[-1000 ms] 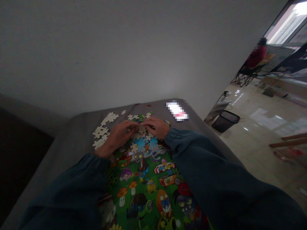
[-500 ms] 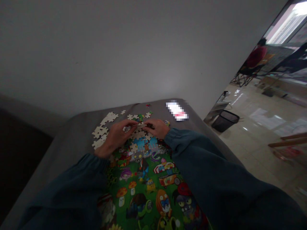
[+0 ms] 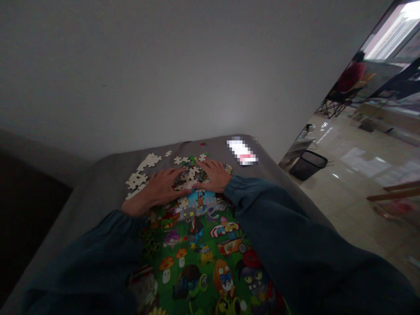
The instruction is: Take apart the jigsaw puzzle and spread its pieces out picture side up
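Note:
My left hand lies with fingers spread at the left side of a pile of loose jigsaw pieces. On the pile's right side rests my right hand, its fingers also stretched out. The two hands frame the pile, thumbs pointing toward each other along its near edge. Most pieces there show pale backs, some show printed colour. A colourful cartoon puzzle picture spreads toward me below the hands. The parts of pieces beneath my palms are hidden.
More pale pieces lie on the grey cloth to the left, with a joined cluster behind. A phone with a bright, blurred screen sits at the back right. A wall rises behind; a black bin stands on the floor.
Both hands have gone from pinching at a pale piece over the pile to lying spread around it. That piece is no longer between my fingers; the pile shows more openly.

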`<state>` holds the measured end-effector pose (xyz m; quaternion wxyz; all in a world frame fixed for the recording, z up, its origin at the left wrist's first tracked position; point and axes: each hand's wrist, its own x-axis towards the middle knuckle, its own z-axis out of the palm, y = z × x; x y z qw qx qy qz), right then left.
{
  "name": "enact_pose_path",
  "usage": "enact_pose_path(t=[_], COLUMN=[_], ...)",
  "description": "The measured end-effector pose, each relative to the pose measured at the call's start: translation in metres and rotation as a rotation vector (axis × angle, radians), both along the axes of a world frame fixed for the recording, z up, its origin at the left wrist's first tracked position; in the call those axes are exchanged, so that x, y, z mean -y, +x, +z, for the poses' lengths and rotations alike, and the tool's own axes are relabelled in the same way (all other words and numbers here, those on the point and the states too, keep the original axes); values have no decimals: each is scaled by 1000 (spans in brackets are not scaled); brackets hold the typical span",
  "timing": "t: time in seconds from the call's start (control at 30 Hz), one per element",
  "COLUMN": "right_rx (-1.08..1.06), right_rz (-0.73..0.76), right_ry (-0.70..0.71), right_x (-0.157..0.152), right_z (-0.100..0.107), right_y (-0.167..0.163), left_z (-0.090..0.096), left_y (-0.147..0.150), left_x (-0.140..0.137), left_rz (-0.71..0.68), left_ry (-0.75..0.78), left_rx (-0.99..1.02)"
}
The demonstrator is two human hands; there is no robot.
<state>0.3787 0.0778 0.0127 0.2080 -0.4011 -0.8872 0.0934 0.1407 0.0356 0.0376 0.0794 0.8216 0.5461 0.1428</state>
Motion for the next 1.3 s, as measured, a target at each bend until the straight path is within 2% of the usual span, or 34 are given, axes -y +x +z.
enact_pose_path(t=[0.1,0.27,0.4,0.53,0.7,1.0,1.13,1.3], right_rx=[31,-47,-101,-142,-198,-290,-286,-113], right_rz=[57,216,253,241,230,133,95,-49], right_ry=[-46,-67,-93,-81,1,40,10,-21], right_x=[-1,-5,-6,-5,-7,-15,-17,-13], right_z=[-2,-3,-2,-2,1,4,7,13], right_y=[-2,-3,-3,-2,0,9,16,23], left_z=[-7,-12,-15,-14,-3,15,20,15], left_y=[4,6,4,2,-4,-11,-15,-21], left_x=[1,-6,-10,-9,-7,-10,-12,-14], left_rz=[-13,-57,-77,-101,-107,14,45,-40], left_ry=[-33,-58,-68,-78,-50,108,133,36], left_rx=[-19,48,139,219,282,397,383,245])
